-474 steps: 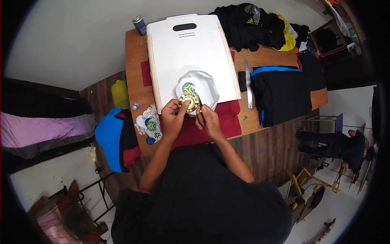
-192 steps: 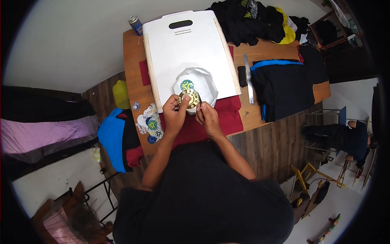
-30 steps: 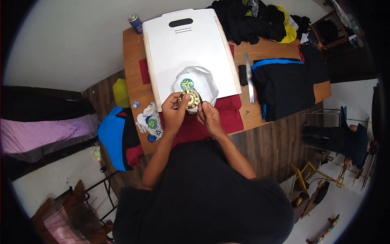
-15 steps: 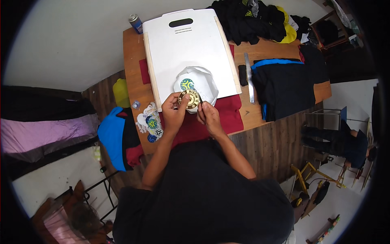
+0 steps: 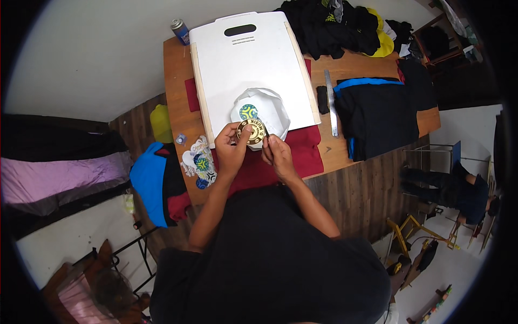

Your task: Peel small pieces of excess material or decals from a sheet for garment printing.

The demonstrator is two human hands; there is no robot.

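Observation:
My left hand (image 5: pixel 230 153) pinches a round brown and gold badge (image 5: pixel 254 136) between thumb and fingers, its printed face up. Close on its right, my right hand (image 5: pixel 279 156) is closed around a slim dark tool (image 5: pixel 266 129), whose tip is at the badge's right edge; its exact kind is too small to tell. Both hands are over the near side of a white open container (image 5: pixel 279 108) with a faceted rim. Inside the container lies a round blue, green and yellow badge (image 5: pixel 248 111), partly covered by the held one.
A white board (image 5: pixel 243 65) rests on dark red cloth (image 5: pixel 305 151) on the wooden table (image 5: pixel 178 70). Cut printed pieces (image 5: pixel 200 162) lie left; a metal ruler (image 5: pixel 331 102) and folded black clothes (image 5: pixel 377 119) lie right. A spray can (image 5: pixel 179 31) stands far left. Another person (image 5: pixel 464 194) is farther right.
Almost nothing differs: both hands keep their places with the badge and the dark tool. At the far right, the other person has shifted slightly.

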